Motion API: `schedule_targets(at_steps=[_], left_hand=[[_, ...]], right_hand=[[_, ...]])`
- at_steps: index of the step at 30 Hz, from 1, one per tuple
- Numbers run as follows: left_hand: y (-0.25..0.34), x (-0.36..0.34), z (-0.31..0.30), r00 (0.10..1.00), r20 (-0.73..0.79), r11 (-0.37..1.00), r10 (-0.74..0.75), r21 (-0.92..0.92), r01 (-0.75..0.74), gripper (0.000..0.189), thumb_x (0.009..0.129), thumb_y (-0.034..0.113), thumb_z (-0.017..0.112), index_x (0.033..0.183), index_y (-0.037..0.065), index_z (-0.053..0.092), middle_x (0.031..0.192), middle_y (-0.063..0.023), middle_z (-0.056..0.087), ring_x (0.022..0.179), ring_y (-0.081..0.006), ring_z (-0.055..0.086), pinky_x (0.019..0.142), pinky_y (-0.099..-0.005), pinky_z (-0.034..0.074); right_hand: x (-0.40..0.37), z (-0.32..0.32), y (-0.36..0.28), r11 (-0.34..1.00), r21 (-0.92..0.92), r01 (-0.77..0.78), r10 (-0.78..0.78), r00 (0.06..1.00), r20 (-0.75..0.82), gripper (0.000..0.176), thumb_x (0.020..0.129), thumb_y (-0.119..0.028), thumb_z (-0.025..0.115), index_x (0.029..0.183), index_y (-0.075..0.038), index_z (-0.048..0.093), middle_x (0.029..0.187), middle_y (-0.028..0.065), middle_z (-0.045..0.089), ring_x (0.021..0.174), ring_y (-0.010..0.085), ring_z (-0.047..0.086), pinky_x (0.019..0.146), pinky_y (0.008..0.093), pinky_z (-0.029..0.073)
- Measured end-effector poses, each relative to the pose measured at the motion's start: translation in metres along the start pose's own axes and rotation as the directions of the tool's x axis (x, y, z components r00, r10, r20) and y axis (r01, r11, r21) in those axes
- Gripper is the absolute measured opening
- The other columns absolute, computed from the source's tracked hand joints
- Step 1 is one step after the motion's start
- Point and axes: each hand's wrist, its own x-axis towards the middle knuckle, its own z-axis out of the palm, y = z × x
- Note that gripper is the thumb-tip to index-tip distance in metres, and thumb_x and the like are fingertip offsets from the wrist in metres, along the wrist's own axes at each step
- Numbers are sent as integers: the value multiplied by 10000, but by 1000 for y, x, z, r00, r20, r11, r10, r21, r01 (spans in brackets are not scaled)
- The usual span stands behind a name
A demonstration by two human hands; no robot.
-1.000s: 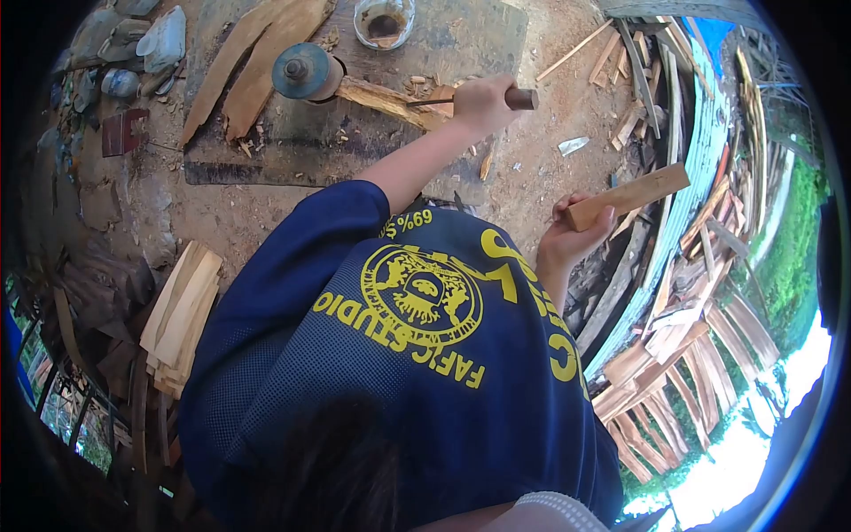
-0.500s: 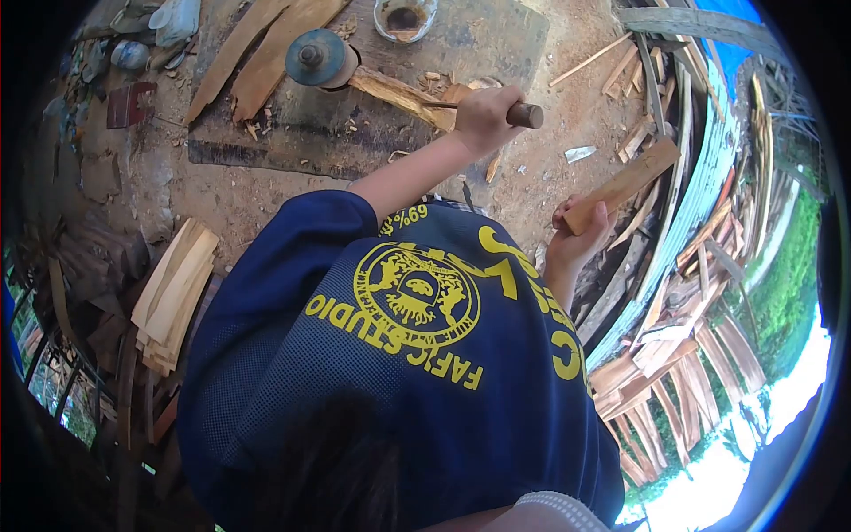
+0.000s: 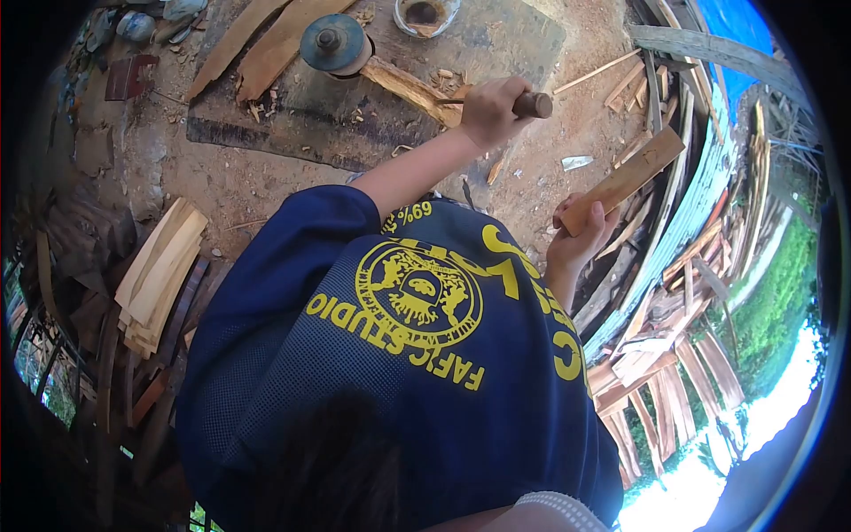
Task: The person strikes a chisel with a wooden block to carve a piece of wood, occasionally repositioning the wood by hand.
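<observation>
Two grips are at work. Your left grip (image 3: 490,111) is stretched out ahead of you and closed in a fist around a round wooden tool handle (image 3: 534,105). The butt of the handle sticks out of the right side of the fist, and a thin dark blade shows on the other side. Just left of this grip, touching the blade, a rough strip of wood (image 3: 403,84) lies slanted on the dark worktop (image 3: 505,40). The far end of the strip meets a round blue-grey disc (image 3: 331,43). Small chips lie scattered on the worktop around the strip. Beyond the grip, at the far edge of the worktop, stands a small round jar (image 3: 424,12).

Your right grip (image 3: 576,238) is nearer your body, well apart from the left, and closed on the lower end of a pale wooden block (image 3: 634,173). The block is held in the air, tilted up and away to the right.

Right of that grip lies a heap of scrap boards (image 3: 674,355). Far to the left of both grips, a stack of thin slats (image 3: 160,270) rests on the dirt.
</observation>
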Motion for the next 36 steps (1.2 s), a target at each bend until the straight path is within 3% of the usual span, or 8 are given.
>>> schedule_targets(at_steps=[15, 17, 20, 23, 25, 29, 31, 36], left_hand=[[-6, 9, 6, 998, -46, 999, -50, -6, 49, 298, 696, 301, 809, 842, 156, 593, 684, -48, 648, 635, -265, 663, 576, -384, 515], [-7, 11, 7, 993, -16, 993, -116, 24, 116, 294, 702, 317, 802, 840, 160, 596, 683, -52, 651, 633, -268, 663, 576, -383, 515], [-9, 12, 9, 989, -20, 989, -148, 18, 148, 284, 708, 317, 794, 845, 163, 599, 689, -54, 657, 632, -274, 662, 577, -388, 516], [-9, 15, 9, 985, 24, 986, -169, 15, 169, 277, 709, 302, 791, 854, 164, 600, 698, -53, 663, 637, -276, 664, 582, -394, 519], [-9, 17, 7, 986, 40, 987, -163, 23, 162, 272, 712, 298, 785, 860, 164, 601, 702, -53, 665, 640, -274, 667, 584, -396, 521], [-8, 21, 4, 976, 96, 980, -197, 32, 195, 257, 724, 286, 770, 879, 170, 601, 705, -49, 668, 654, -262, 676, 592, -394, 528], [-11, 23, 5, 973, 104, 978, -207, 37, 204, 269, 726, 310, 774, 869, 158, 604, 714, -57, 673, 659, -275, 679, 595, -402, 533], [-13, 17, 3, 970, 202, 990, -136, 58, 126, 312, 725, 382, 764, 888, 156, 623, 730, -61, 684, 655, -293, 680, 590, -422, 537]], right_hand=[[39, 19, -38, 960, 118, 253, -257, 966, 15, 499, 824, -363, 644, 1197, -65, 497, 839, 91, 569, 693, 145, 568, 499, 248, 435], [35, 42, -27, 919, -384, 92, -61, 994, 92, 449, 838, -319, 663, 1184, -73, 518, 802, 49, 559, 632, 100, 544, 455, 215, 389], [38, 52, -49, 853, -496, -164, 355, 878, 321, 384, 851, -273, 686, 1106, -25, 539, 677, 13, 558, 514, 70, 500, 423, 222, 377], [46, 44, -77, 786, -601, -144, 358, 899, 253, 395, 860, -291, 685, 1124, -29, 554, 700, 12, 567, 523, 72, 508, 429, 214, 373], [48, 40, -81, 827, -557, -81, 290, 909, 299, 433, 868, -305, 675, 1162, -20, 534, 736, 22, 574, 545, 72, 517, 437, 210, 375], [46, 57, -39, 916, -174, 360, -358, 933, 43, 417, 903, -314, 641, 1147, -4, 503, 762, 36, 551, 600, 108, 526, 445, 234, 385], [39, 55, -48, 819, -558, -136, 360, 878, 316, 409, 899, -325, 649, 1118, -3, 523, 756, 30, 551, 567, 87, 503, 437, 231, 371], [39, 46, -64, 812, -535, -233, 413, 877, 245, 287, 872, -256, 676, 1044, -44, 590, 693, -4, 557, 511, 53, 478, 416, 208, 331]])
